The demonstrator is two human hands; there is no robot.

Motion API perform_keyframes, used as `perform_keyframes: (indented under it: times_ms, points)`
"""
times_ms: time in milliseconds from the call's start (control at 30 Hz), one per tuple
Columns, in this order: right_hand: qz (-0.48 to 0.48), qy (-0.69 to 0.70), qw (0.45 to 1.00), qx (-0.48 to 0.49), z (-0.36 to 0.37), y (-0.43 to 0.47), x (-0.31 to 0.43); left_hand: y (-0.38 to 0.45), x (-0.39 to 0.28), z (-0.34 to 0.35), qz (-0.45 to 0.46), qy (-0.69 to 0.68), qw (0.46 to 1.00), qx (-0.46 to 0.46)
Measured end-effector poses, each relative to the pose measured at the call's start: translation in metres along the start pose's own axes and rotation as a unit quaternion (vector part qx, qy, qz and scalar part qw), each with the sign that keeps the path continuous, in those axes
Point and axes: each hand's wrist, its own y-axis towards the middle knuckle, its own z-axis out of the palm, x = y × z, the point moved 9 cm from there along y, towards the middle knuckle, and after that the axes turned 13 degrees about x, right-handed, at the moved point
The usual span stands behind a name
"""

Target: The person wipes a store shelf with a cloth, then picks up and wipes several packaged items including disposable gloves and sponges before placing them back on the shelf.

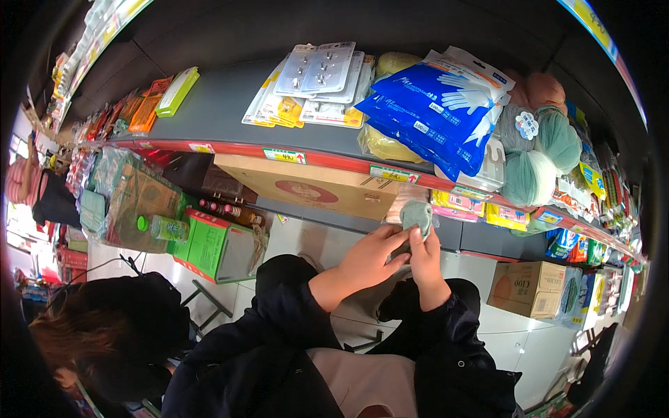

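Note:
Between both hands is a small grey-green cloth bundle [416, 217], rolled or folded, in front of the shelf edge. My left hand [368, 258] pinches its left side with thumb and fingertips. On the other side, my right hand [426, 256] grips its lower part, the thumb pressed flat against the front. The underside of the bundle is hidden by my fingers. Just above it on the shelf lie blue packs of disposable gloves [434, 109]. To their right sit mesh bath puffs [538, 151] in green, white and grey.
Blister packs of hooks [319, 73] lie on the grey shelf [219, 109]. A large cardboard carton [308, 188] stands beneath it. At lower left, a green box [201, 245] and a drink bottle [170, 229] stand near a dark-clothed person [120, 324]. Another carton [528, 287] is on the floor at right.

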Motion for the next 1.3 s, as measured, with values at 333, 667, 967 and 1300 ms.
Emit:
perform_keyframes:
  times_ms: [333, 667, 967, 1300]
  points:
    - [-0.108, -0.350, 0.929, -0.058, -0.004, 0.002, 0.080, -0.020, 0.032, -0.038, 0.068, -0.004, 0.974, -0.218]
    - [-0.047, -0.317, 0.942, 0.097, 0.029, 0.041, 0.037, -0.022, 0.081, -0.023, 0.068, -0.156, 0.951, -0.259]
    - [-0.055, -0.356, 0.923, 0.135, 0.042, 0.034, 0.027, -0.021, 0.064, -0.019, 0.079, -0.095, 0.965, -0.232]
    - [-0.047, -0.273, 0.959, 0.061, 0.028, 0.037, 0.029, 0.021, -0.044, -0.125, 0.134, -0.013, 0.939, -0.316]
